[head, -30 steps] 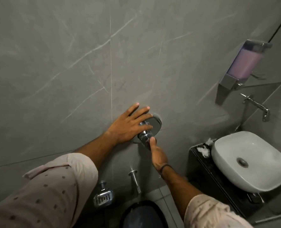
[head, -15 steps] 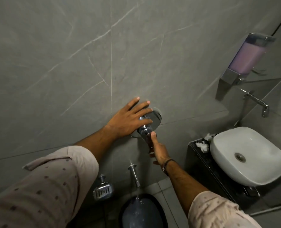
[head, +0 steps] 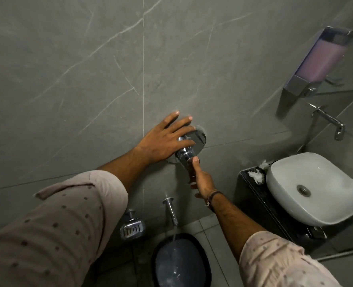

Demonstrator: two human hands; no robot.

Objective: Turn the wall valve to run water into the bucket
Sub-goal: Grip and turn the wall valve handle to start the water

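Water (head: 174, 237) runs in a thin stream from the chrome spout (head: 170, 210) low on the grey tiled wall (head: 88, 69) into the dark bucket (head: 179, 264) on the floor directly beneath it. In the head view, the wall valve (head: 187, 155) sits above the spout on a round chrome plate (head: 199, 138). The left hand (head: 165, 141) lies flat, fingers spread wide, against the wall and over the plate, with no grip on anything. The right hand (head: 202, 181) reaches up from below, its thumb tip pressed on the valve's knob; its other fingers are hidden, so how far its grip closes cannot be told. A chrome soap dish (head: 132, 227) hangs left of the spout. To the right, a white basin (head: 316, 189) rests on a dark table (head: 252, 195), with a basin tap (head: 328, 120) and soap dispenser (head: 320, 59) above.
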